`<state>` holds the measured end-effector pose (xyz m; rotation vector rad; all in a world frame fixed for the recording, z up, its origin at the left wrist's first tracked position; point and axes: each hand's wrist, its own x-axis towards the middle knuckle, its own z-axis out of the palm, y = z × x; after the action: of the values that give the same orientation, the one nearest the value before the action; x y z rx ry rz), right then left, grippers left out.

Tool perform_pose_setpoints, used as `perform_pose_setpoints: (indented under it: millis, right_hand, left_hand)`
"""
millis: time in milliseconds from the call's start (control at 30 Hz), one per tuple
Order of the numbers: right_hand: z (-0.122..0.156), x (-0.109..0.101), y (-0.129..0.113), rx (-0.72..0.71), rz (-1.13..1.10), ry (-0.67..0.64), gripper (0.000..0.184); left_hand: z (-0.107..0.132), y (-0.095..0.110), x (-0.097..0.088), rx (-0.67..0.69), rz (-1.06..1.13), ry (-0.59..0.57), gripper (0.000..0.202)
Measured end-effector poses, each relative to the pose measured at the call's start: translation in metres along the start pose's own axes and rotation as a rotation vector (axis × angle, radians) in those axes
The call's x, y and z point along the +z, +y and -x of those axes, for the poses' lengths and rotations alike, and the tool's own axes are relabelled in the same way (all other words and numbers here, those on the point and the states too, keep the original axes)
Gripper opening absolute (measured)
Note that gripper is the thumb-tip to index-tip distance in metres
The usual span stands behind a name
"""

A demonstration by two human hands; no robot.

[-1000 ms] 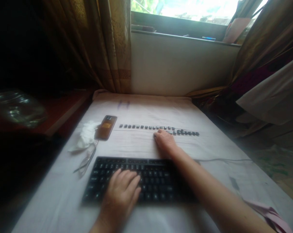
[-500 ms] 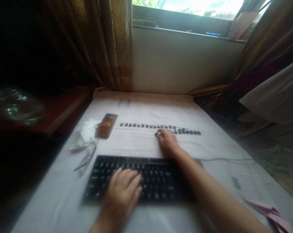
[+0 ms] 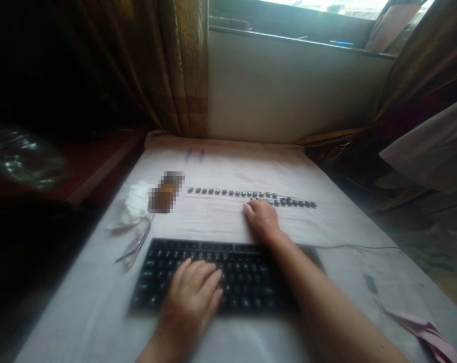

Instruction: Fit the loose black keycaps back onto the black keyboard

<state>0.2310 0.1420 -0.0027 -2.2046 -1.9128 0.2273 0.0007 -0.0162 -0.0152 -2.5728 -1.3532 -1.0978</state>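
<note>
Left hand (image 3: 193, 292) lies palm-down over the black keyboard (image 3: 247, 277), fingers loosely apart! Right hand (image 3: 263, 217) curls at one o'clock, grip impossible to tell, beside small dark pieces (image 3: 230, 192) strung in two rows.

Right forearm (image 3: 321, 290) obstructs open cloth (image 3: 209, 222) beyond the keyboard (image 3: 247, 282).

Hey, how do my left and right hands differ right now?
Your left hand lies over the keyboard, while your right hand is beyond it, at the nearer row of small dark pieces. The left hand's fingers are extended; the right hand's look bent. Little of the left forearm shows, but the right forearm stretches across the keyboard. Both hands are bare.
</note>
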Motion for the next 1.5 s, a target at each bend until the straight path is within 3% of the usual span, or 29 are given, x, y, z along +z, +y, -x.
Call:
perform_pose_setpoints:
  millis: [433, 600, 733, 933, 1233, 1500]
  right_hand:
    - [0.002, 0.008, 0.008, -0.028, -0.133, 0.011, 0.023]
    - [0.007, -0.003, 0.005, -0.049, -0.198, 0.006, 0.021]
    - [0.04, -0.02, 0.0, -0.112, -0.287, -0.04, 0.017]
    - [0.106, -0.028, -0.011, -0.362, -0.586, -0.211, 0.015]
    - [0.117, -0.014, -0.009, -0.396, -0.446, -0.137, 0.017]
    - [0.114, -0.021, -0.013, -0.336, -0.397, -0.175, 0.015]
  left_hand:
    - [-0.001, -0.001, -0.002, 0.02, -0.019, -0.021, 0.025]
    - [-0.002, -0.001, -0.003, 0.021, -0.028, -0.016, 0.024]
    - [0.0, -0.002, -0.002, 0.024, -0.032, -0.034, 0.025]
    - [0.0, -0.002, -0.003, 0.032, -0.038, -0.07, 0.026]
    - [-0.002, 0.0, -0.003, 0.033, -0.042, -0.066, 0.025]
    - [-0.003, 0.007, -0.002, 0.025, -0.044, -0.09, 0.027]
